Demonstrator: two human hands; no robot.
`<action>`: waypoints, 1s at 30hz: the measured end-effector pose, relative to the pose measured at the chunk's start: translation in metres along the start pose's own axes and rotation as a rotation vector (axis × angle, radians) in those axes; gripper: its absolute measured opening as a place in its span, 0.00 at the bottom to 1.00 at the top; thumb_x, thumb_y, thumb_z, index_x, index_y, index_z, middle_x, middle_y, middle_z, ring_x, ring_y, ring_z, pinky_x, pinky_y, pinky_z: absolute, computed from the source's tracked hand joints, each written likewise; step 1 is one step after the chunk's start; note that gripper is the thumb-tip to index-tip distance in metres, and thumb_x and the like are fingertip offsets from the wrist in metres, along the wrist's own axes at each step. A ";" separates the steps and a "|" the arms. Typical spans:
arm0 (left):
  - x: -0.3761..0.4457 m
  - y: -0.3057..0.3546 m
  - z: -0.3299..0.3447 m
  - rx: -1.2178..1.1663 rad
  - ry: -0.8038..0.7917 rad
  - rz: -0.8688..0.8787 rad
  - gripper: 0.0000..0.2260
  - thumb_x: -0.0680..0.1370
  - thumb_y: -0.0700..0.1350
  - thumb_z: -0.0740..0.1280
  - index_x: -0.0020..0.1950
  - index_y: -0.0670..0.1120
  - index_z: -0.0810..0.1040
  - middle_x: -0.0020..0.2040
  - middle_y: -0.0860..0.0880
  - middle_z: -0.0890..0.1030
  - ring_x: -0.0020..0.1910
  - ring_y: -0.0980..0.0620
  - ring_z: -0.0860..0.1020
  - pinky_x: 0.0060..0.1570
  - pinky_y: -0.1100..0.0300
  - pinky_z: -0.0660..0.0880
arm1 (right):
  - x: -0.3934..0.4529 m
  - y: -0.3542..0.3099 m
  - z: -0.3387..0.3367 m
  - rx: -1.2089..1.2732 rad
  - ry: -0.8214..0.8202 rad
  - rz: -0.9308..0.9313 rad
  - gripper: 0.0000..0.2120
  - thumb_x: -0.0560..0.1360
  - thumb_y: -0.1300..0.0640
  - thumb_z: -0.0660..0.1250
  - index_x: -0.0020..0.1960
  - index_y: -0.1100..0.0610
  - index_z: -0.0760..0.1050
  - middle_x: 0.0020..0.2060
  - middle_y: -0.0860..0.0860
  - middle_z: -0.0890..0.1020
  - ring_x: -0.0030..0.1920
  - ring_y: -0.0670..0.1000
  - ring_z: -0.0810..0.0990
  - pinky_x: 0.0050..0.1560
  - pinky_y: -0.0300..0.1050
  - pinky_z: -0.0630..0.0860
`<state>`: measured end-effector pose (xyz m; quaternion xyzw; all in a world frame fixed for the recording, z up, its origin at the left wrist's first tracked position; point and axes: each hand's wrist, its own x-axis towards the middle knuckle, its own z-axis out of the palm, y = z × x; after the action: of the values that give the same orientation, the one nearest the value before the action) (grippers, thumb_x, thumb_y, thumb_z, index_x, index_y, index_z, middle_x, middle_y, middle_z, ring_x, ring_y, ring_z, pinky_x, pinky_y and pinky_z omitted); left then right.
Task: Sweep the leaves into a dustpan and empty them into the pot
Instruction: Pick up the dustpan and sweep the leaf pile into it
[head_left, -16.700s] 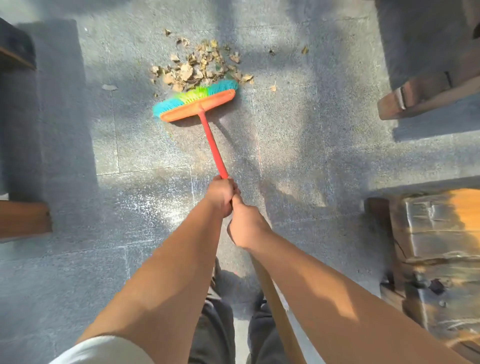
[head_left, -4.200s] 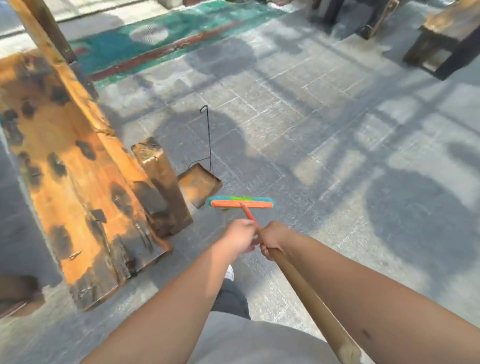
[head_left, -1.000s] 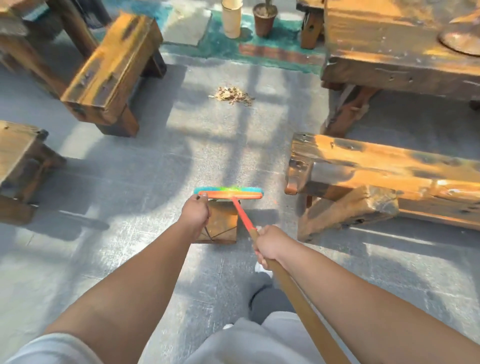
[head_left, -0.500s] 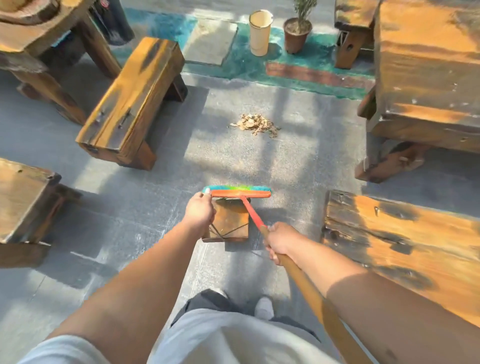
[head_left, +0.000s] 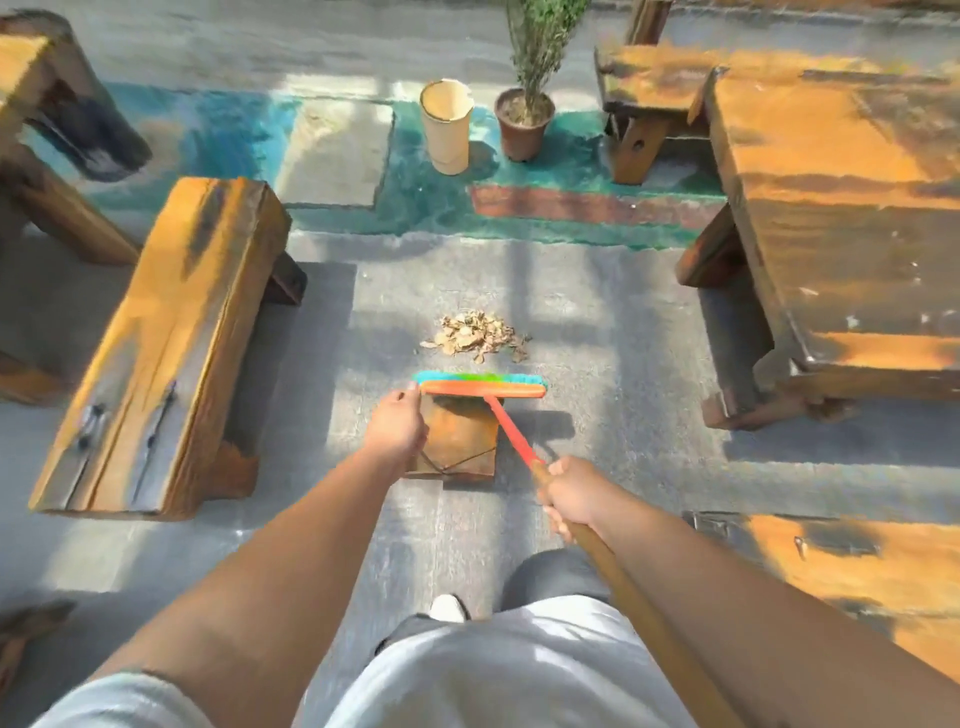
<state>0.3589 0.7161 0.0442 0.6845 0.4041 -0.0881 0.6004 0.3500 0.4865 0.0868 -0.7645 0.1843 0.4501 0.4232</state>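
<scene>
Item: leaves (head_left: 475, 335). A small, loose heap of dry brown leaves on the grey paving, lying straight ahead of the person and just beyond the broom head; heap and bristles are near but not touching. A few strays sit at the heap's right edge.

Item: broom (head_left: 480, 383). Orange head with blue-green bristles, its long axis running left to right across the line of approach, so it faces the heap broadside. The red shaft slants back and to the right into a wooden handle.

Item: dustpan (head_left: 457, 441). A rusty brown metal pan, held low just behind the broom head (whether it touches the ground cannot be told).

Item: left hand (head_left: 397, 428). Fingers curled around something at the pan's left edge, apparently its wire handle, which is hidden under the hand. This hand is the nearer of the two to the heap.

Item: right hand (head_left: 571, 496). Clenched around the broom handle where red meets wood.

Item: pot (head_left: 523, 122). Brown, holding a thin green shrub, standing well beyond the heap beside a pale cylindrical bin (head_left: 447, 127).

Judgement: the pan must get beyond or beside the heap, mouth towards it, before sweeping.
</scene>
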 end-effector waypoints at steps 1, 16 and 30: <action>0.022 0.015 -0.001 0.011 -0.005 -0.016 0.18 0.77 0.58 0.54 0.38 0.46 0.69 0.21 0.48 0.71 0.23 0.48 0.69 0.31 0.58 0.67 | 0.013 -0.011 -0.003 0.016 0.006 0.019 0.08 0.75 0.69 0.56 0.42 0.58 0.65 0.24 0.55 0.66 0.14 0.47 0.64 0.19 0.32 0.62; 0.329 0.148 -0.044 0.588 -0.025 -0.037 0.25 0.83 0.51 0.48 0.53 0.34 0.77 0.47 0.33 0.80 0.51 0.36 0.78 0.46 0.52 0.71 | 0.298 -0.254 -0.062 0.111 0.159 0.069 0.07 0.77 0.62 0.58 0.41 0.57 0.67 0.23 0.52 0.69 0.15 0.48 0.67 0.20 0.35 0.66; 0.471 0.160 -0.090 0.876 -0.319 0.041 0.23 0.82 0.55 0.53 0.35 0.42 0.72 0.40 0.38 0.80 0.44 0.39 0.78 0.44 0.53 0.70 | 0.405 -0.293 0.029 0.285 0.277 0.304 0.11 0.78 0.64 0.57 0.39 0.54 0.66 0.27 0.53 0.69 0.18 0.48 0.67 0.17 0.33 0.64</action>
<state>0.7418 1.0147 -0.0975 0.8593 0.2180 -0.3427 0.3109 0.7419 0.7180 -0.1206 -0.7149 0.4151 0.3688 0.4249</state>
